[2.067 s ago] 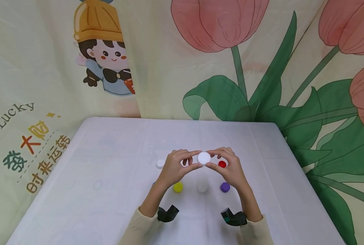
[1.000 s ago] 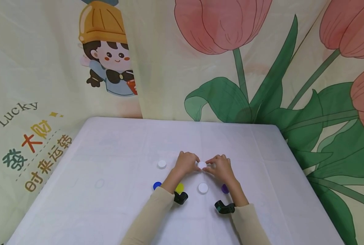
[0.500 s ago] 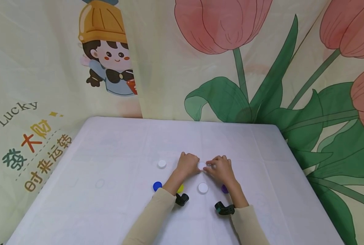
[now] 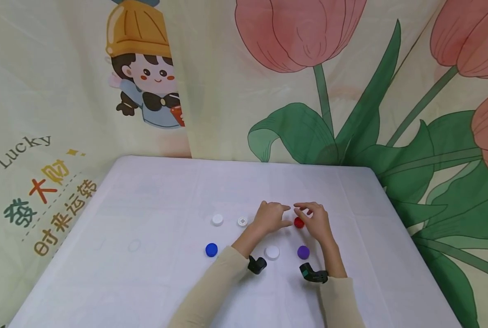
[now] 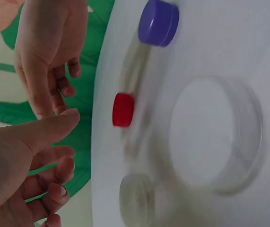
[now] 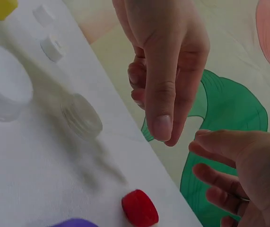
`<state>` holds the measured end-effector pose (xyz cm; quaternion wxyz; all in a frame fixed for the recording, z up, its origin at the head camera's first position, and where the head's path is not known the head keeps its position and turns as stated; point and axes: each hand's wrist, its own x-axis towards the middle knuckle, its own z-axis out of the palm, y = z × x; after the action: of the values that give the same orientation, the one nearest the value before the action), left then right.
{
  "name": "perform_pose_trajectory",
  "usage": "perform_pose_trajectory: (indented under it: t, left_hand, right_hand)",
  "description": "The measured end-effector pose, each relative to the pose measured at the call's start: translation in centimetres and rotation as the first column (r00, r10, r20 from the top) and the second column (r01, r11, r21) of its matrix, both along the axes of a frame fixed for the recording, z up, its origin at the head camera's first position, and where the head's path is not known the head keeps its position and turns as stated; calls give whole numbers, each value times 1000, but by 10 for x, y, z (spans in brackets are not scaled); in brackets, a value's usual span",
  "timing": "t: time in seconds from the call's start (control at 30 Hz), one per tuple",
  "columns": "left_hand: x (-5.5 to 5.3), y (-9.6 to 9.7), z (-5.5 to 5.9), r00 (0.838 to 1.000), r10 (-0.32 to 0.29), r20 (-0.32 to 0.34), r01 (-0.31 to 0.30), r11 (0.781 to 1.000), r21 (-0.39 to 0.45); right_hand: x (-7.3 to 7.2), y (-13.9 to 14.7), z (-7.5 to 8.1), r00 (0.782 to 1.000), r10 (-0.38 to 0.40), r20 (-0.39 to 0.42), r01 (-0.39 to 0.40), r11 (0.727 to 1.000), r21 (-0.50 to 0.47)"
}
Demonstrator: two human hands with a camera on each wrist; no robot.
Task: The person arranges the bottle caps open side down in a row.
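Note:
In the head view my left hand hovers over the table with thumb and index finger spread, holding nothing. My right hand is just right of it, its fingers loosely bent and nothing between them. Close below the right fingers lies a red bottle cap. A whitish round cap sits on the cloth under the left hand, which hides it from the head camera. Nearer the body are a wider white lid and a purple cap.
To the left on the white-covered table are a white cap, a small white cap with a pattern and a blue cap. A yellow cap is hidden behind the left arm in the head view. A printed curtain hangs behind.
Both hands pinched a white cap in the air, lowered it to the table and let it go. Since then both have moved right, and the red cap shows again.

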<state>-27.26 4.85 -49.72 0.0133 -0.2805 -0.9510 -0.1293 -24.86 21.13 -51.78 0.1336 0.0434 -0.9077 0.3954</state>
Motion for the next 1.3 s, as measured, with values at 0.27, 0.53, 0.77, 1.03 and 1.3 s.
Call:
perform_pose_trajectory:
  t: [0.27,0.53,0.77,1.03,1.3]
  left_hand:
    - [2,27,-17,998,-11,-61,6,996,-93]
    - [0,33,-29,993,4,-117,-19,992,-127]
    - [1,32,-30,990,-32,-138,19,996,-92]
    - [9,21,-12,991,-53,-120,52,999,-13]
    - [24,3,21,979,-87,-184,124,972,201]
  right_hand:
    - [3,32,-16,994,-35,103,41,997,-59]
    - [6,37,-33,971,46,233,-52,998,18]
    - [10,31,-34,983,28,181,-35,999,34]
    - [23,30,-18,993,50,106,-55,997,45]
    - [37,23,16,997,48,-64,-48,999,7]
